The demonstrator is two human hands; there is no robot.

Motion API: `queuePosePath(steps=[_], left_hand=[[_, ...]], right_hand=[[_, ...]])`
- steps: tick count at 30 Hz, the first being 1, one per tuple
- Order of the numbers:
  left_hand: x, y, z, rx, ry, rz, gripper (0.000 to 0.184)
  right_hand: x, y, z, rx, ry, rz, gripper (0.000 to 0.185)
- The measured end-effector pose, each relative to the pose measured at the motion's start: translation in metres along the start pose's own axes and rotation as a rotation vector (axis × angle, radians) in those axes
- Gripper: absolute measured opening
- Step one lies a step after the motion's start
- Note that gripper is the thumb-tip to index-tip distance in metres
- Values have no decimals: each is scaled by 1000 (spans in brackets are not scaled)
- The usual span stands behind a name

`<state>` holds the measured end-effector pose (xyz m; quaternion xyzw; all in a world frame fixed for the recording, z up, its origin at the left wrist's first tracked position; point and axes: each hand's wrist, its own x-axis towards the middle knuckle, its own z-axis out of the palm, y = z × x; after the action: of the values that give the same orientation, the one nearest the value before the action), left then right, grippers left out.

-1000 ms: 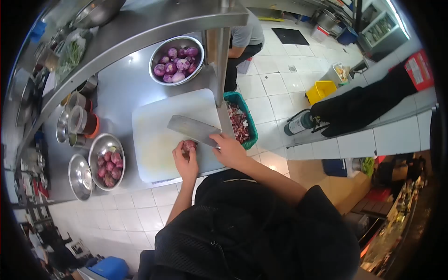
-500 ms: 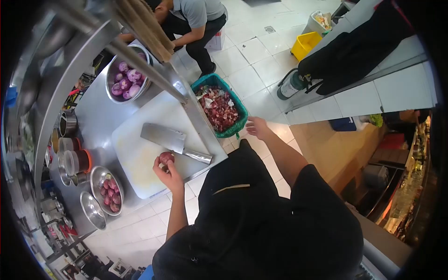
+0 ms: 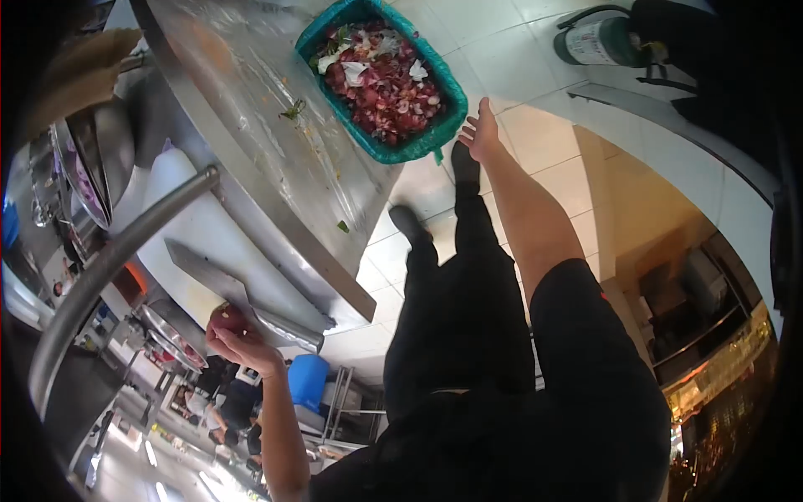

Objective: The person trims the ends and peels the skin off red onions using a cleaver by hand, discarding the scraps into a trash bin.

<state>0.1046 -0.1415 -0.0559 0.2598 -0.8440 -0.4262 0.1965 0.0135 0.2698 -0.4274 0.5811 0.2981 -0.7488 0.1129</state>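
Note:
A red onion (image 3: 227,319) is in my left hand (image 3: 242,347), whose fingers wrap round it near the board's front edge. Beside it the cleaver (image 3: 219,280) lies on the white cutting board (image 3: 180,226), its metal handle toward the table corner, with no hand on it. My right hand (image 3: 480,132) is stretched out beside the green-lined bin (image 3: 456,109), fingers apart and holding nothing. Red onion skins and white scraps (image 3: 385,84) fill much of the bin.
The steel table edge (image 3: 284,243) and a curved metal rail (image 3: 109,263) are at the left. Metal bowls (image 3: 171,335) stand beyond the board. A green cylinder (image 3: 602,42) is at the upper right. A blue container (image 3: 309,381) and several people show at the lower left.
The view has swung toward the bin and floor. My right hand has let go of the cleaver and moved right to the bin. The onion has stayed in my left hand.

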Motion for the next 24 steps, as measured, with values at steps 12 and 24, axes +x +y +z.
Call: queuePosePath(steps=[12, 24], left_hand=[[4, -15, -3, 22, -65, 78, 46], [-2, -5, 5, 1, -36, 94, 48]], right_hand=[[49, 0, -6, -108, -13, 31, 97], [-4, 58, -121, -607, 268, -114, 108]])
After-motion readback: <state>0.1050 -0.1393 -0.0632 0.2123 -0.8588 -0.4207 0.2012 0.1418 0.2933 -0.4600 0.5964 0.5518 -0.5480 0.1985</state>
